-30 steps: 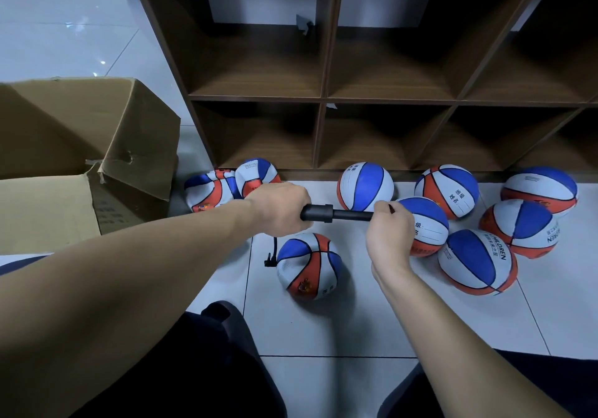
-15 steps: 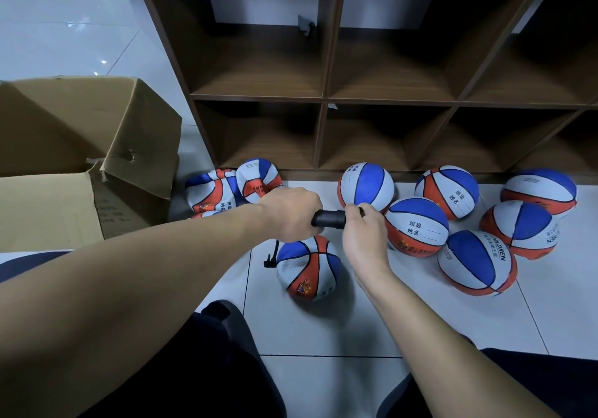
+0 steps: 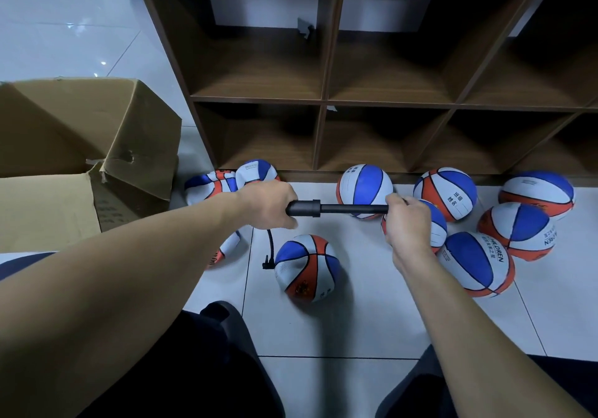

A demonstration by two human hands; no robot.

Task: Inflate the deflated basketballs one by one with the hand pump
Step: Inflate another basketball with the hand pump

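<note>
Both hands are gripping the black hand pump [image 3: 336, 208], which is lying level between them: the left hand [image 3: 268, 205] is wrapping its curled fingers round the thick barrel end, and the right hand [image 3: 406, 220] is closing round the handle at the far end of the thin rod, which is showing drawn out between the two fists. Beyond the hands the dark wooden shelf unit [image 3: 323, 103] is standing with its open compartments facing the person. Off to the left of the left arm a cardboard box [image 3: 97, 145] is sitting with its flaps open. Below the gap between the hands the basketball being pumped [image 3: 307, 268] is resting on the white floor tiles, and the pump's black hose [image 3: 270, 249] is hanging down from under the left hand to the ball's left side. Around and behind the right hand a cluster of round basketballs [image 3: 475, 264] is lying, while crumpled flat basketballs [image 3: 226, 181] are lying just behind the left hand
</note>
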